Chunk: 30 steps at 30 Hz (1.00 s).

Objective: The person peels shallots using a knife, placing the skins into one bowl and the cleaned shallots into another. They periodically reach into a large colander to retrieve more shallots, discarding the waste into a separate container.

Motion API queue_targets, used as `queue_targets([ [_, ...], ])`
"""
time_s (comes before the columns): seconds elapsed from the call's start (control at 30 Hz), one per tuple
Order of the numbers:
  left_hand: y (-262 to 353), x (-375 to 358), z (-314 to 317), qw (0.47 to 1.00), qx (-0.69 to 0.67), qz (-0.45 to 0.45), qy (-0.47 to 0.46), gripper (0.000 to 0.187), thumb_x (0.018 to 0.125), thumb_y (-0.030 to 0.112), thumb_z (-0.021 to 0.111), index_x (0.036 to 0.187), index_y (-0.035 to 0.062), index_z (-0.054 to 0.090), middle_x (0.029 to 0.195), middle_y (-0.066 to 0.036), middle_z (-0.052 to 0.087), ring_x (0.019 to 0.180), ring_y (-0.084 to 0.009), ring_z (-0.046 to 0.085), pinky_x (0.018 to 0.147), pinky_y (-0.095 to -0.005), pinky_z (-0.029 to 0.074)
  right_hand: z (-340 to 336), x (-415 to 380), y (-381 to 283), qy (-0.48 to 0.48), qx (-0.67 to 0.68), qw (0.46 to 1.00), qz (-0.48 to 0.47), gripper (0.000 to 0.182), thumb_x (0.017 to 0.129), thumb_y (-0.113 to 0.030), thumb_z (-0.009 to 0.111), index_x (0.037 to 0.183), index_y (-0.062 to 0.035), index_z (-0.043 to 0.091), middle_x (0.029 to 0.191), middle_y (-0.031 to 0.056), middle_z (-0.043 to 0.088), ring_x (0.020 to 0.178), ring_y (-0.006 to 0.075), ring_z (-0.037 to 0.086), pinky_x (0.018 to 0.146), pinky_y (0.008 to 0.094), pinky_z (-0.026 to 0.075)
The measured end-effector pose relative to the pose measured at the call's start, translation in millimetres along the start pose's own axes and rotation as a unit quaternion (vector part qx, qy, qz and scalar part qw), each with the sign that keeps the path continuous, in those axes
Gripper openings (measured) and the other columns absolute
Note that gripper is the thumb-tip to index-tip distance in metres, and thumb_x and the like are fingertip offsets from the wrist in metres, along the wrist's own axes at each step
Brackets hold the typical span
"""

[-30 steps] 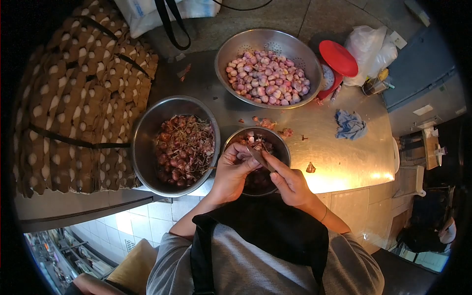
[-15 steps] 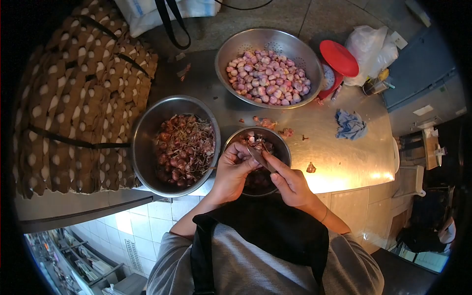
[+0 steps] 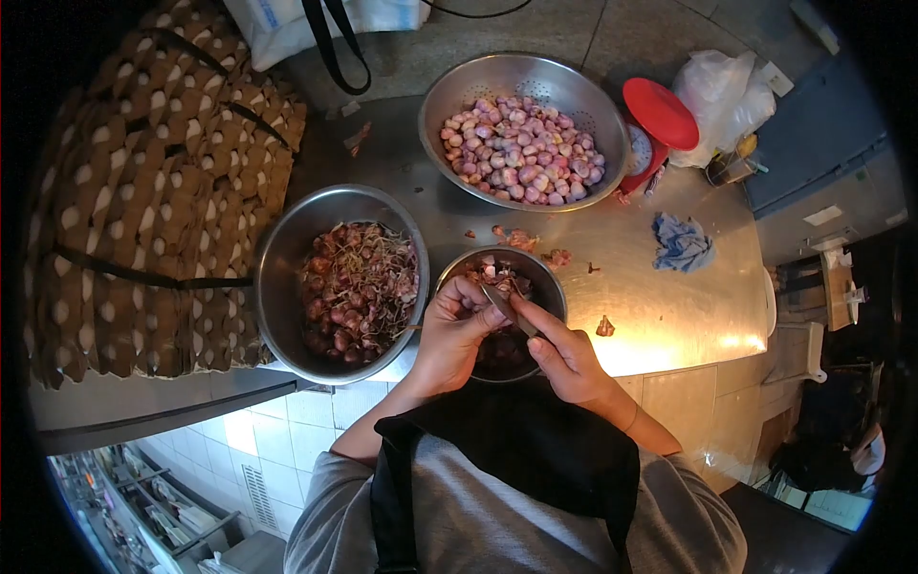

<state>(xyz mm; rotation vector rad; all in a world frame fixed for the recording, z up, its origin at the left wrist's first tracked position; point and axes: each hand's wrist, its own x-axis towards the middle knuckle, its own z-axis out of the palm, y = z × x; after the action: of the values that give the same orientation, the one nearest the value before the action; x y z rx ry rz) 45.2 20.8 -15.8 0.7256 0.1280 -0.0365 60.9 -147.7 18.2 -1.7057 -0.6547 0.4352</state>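
Observation:
My right hand point(image 3: 566, 359) is closed around a small knife point(image 3: 507, 308), its blade pointing up and left toward my left hand point(image 3: 457, 330). The left fingers are curled in a pinch by the blade tip, and what they hold is hidden. Both hands are over a small metal bowl point(image 3: 557, 287) with reddish skins and shallot pieces inside. Left of it, a larger metal bowl point(image 3: 272, 306) holds unpeeled shallots point(image 3: 349, 306) with dry roots. Behind stands a wide metal colander point(image 3: 612, 124) full of peeled pink shallots point(image 3: 521, 153).
Stacked egg trays point(image 3: 163, 210) tied with straps fill the left side. A red scale point(image 3: 660, 115), a plastic bag point(image 3: 722, 100) and a crumpled blue cloth point(image 3: 682, 242) are at the right. Skin scraps point(image 3: 516, 238) lie on the steel table point(image 3: 669, 325).
Almost nothing differs. Both hands keep the same place over the small bowl, with the knife still in the right hand and only slightly shifted.

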Motion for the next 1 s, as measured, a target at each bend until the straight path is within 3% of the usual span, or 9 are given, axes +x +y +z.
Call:
queue_targets([
  [0.23,3,-1,3,1.000,-0.003,-0.001,-0.012,0.018,0.077,-0.003,0.061,0.081,0.0068,0.046,0.085,-0.007,0.058,0.080,-0.0138,0.058,0.073,-0.0277,0.049,-1,-1,7,0.015,0.068,0.997,0.045,0.038,0.089,-0.013,0.044,0.125,-0.0019,0.040,0.124,0.0146,0.047,0.116,0.0218,0.044,0.096,0.0286,0.032],
  [0.4,5,-4,4,0.999,-0.037,-0.023,-0.033,0.018,0.078,-0.001,0.059,0.087,0.0077,0.047,0.092,-0.008,0.059,0.086,-0.0152,0.058,0.077,-0.0303,0.049,-8,0,18,0.040,0.126,0.988,0.081,0.038,0.091,-0.016,0.042,0.126,-0.0017,0.039,0.112,0.0059,0.053,0.078,0.0102,0.052,0.071,0.0204,0.041],
  [0.43,5,-4,3,0.998,-0.041,-0.025,-0.038,0.017,0.079,-0.001,0.059,0.089,0.0079,0.047,0.093,-0.008,0.059,0.088,-0.0154,0.058,0.078,-0.0308,0.049,-7,2,21,0.046,0.172,0.981,0.072,0.038,0.092,-0.017,0.041,0.127,-0.0030,0.038,0.103,0.0020,0.052,0.062,0.0038,0.039,0.056,0.0159,0.034],
  [0.57,7,-3,2,0.997,-0.052,-0.043,-0.046,0.015,0.082,0.000,0.055,0.093,0.0087,0.049,0.099,-0.007,0.059,0.092,-0.0158,0.057,0.082,-0.0317,0.048,-10,5,22,0.087,0.163,0.979,0.085,0.039,0.092,-0.016,0.041,0.129,-0.0041,0.037,0.099,0.0005,0.050,0.058,0.0022,0.033,0.050,0.0157,0.030],
  [0.63,7,-2,2,0.997,-0.051,-0.045,-0.037,0.015,0.083,0.000,0.053,0.094,0.0089,0.049,0.100,-0.007,0.059,0.092,-0.0158,0.057,0.083,-0.0315,0.047,-13,3,12,0.063,0.115,0.986,0.107,0.040,0.092,-0.016,0.041,0.129,-0.0034,0.036,0.107,0.0039,0.051,0.065,0.0056,0.044,0.058,0.0179,0.037],
  [0.73,4,-1,2,0.998,-0.039,-0.038,-0.018,0.015,0.083,-0.001,0.052,0.094,0.0090,0.049,0.101,-0.007,0.058,0.092,-0.0156,0.057,0.083,-0.0309,0.047,-8,-3,15,0.027,0.067,0.995,0.071,0.041,0.091,-0.015,0.042,0.130,-0.0020,0.034,0.120,0.0110,0.048,0.091,0.0159,0.052,0.077,0.0240,0.041],
  [0.83,3,-1,1,0.998,-0.042,-0.036,-0.003,0.015,0.083,-0.002,0.052,0.094,0.0088,0.049,0.101,-0.006,0.058,0.092,-0.0152,0.057,0.081,-0.0298,0.047,-2,0,10,0.011,0.014,1.000,0.003,0.043,0.090,-0.014,0.043,0.129,-0.0004,0.033,0.128,0.0168,0.042,0.115,0.0244,0.042,0.093,0.0288,0.033],
  [0.9,2,-1,0,0.998,-0.044,-0.035,-0.002,0.015,0.083,-0.002,0.052,0.093,0.0086,0.049,0.099,-0.006,0.058,0.091,-0.0146,0.057,0.079,-0.0289,0.047,2,3,11,0.025,-0.040,0.997,-0.054,0.042,0.089,-0.014,0.044,0.128,-0.0008,0.035,0.127,0.0174,0.043,0.118,0.0270,0.042,0.095,0.0297,0.033],
  [1.0,2,-3,-2,0.999,-0.035,-0.030,-0.004,0.015,0.082,-0.002,0.053,0.091,0.0084,0.049,0.095,-0.004,0.058,0.089,-0.0137,0.057,0.078,-0.0280,0.048,1,3,7,0.016,-0.075,0.997,-0.028,0.041,0.089,-0.013,0.045,0.127,-0.0021,0.037,0.126,0.0165,0.045,0.117,0.0266,0.044,0.094,0.0300,0.034],
])
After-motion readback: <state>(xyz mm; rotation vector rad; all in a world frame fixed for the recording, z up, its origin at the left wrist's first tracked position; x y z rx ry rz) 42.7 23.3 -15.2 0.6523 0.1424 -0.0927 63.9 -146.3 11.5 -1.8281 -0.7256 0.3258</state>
